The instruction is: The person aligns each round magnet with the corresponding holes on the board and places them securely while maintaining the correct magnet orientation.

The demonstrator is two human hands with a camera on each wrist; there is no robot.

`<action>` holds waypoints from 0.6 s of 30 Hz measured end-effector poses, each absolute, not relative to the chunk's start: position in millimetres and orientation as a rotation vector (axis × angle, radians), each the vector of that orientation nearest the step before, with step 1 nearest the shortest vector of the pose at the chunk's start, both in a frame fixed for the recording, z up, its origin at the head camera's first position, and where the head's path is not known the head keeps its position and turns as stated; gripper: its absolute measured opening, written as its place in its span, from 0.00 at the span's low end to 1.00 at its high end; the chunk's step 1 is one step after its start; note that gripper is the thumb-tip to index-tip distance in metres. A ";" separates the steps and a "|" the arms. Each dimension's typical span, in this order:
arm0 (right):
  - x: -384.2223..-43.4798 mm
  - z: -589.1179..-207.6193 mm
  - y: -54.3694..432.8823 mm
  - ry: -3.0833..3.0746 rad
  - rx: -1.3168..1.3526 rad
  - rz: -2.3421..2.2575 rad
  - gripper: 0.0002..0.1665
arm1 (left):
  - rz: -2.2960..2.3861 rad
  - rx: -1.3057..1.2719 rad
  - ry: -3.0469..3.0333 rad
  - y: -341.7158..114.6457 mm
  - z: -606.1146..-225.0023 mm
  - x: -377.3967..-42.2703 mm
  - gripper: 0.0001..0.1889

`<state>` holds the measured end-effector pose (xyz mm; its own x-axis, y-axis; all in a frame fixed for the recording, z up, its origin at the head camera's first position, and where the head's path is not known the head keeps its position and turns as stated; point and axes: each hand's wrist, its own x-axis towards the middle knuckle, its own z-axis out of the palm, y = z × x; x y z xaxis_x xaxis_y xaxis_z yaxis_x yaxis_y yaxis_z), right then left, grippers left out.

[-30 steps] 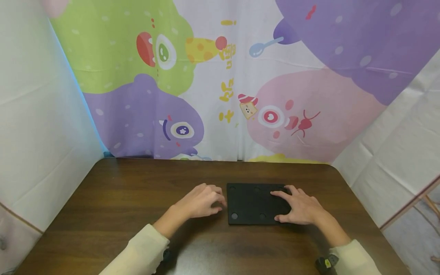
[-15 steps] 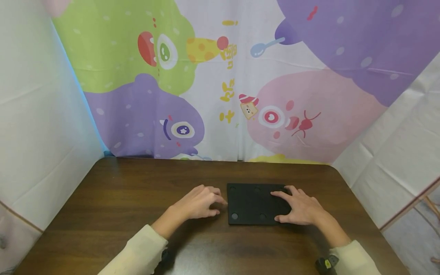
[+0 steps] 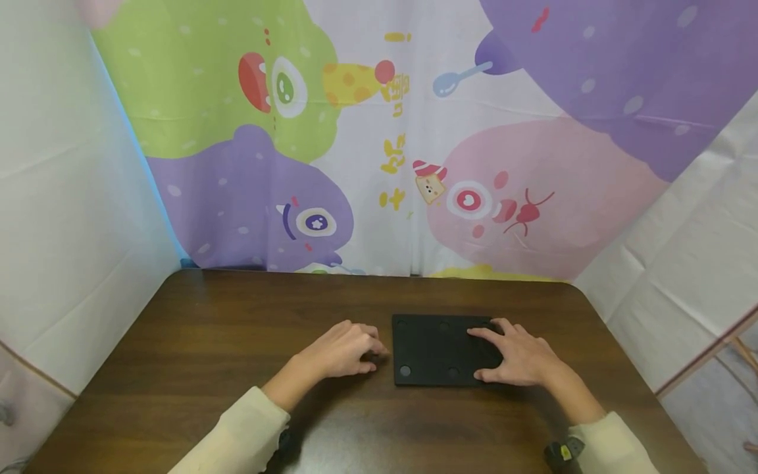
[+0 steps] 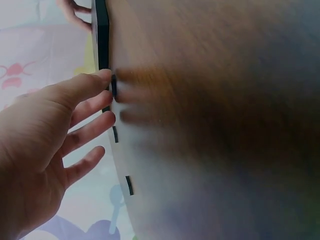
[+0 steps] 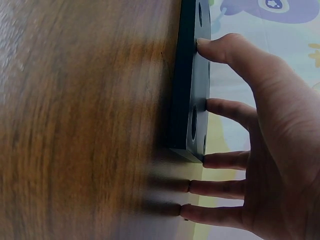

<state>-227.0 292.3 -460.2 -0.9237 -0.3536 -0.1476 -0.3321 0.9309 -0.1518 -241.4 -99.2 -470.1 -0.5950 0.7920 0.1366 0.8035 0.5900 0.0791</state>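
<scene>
A flat black rectangular board (image 3: pixel 435 349) with round recesses lies on the table; one recess near its front left corner looks paler grey. My right hand (image 3: pixel 521 355) spreads over the board's right end. In the right wrist view its thumb and index fingertips touch the black board (image 5: pixel 197 90), while the other fingers reach past its end towards the tabletop. Just left of the board, my left hand (image 3: pixel 343 349) stays low over the table with loosely bent fingers. The left wrist view shows the left hand's fingertips (image 4: pixel 107 119) near the tabletop; nothing held can be made out.
The brown wooden table (image 3: pixel 207 368) has rounded far corners. Behind it hangs a cartoon-printed curtain (image 3: pixel 385 230), with white cloth walls (image 3: pixel 77 164) at both sides. Short dark marks (image 4: pixel 129 185) show along the table's edge in the left wrist view.
My left index finger stretched towards the board's left edge half a second ago and is now drawn back slightly. The right hand and the board keep their places.
</scene>
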 end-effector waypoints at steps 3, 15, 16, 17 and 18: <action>-227.4 -460.7 292.8 2.916 -0.528 -0.181 0.54 | -0.189 -1.374 -2.731 -98.1 -470.7 -241.6 0.15; -228.4 -462.9 293.7 2.925 -0.529 -0.180 0.54 | -0.261 -1.403 -2.683 -98.2 -491.3 -252.6 0.14; -228.4 -462.6 293.8 2.925 -0.528 -0.180 0.54 | -0.283 -1.410 -2.673 -99.4 -503.2 -260.4 0.15; -228.5 -462.7 293.9 2.925 -0.524 -0.180 0.54 | -0.299 -1.415 -2.669 -100.6 -514.8 -267.5 0.15; -228.6 -462.9 294.2 2.926 -0.527 -0.176 0.54 | -0.309 -1.419 -2.667 -101.9 -526.2 -275.0 0.15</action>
<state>-228.6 294.2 -462.9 -0.9245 -0.3548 -0.1391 -0.3356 0.9309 -0.1440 -275.0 -101.9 -526.2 -0.5590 0.8080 0.1863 0.8292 0.5438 0.1293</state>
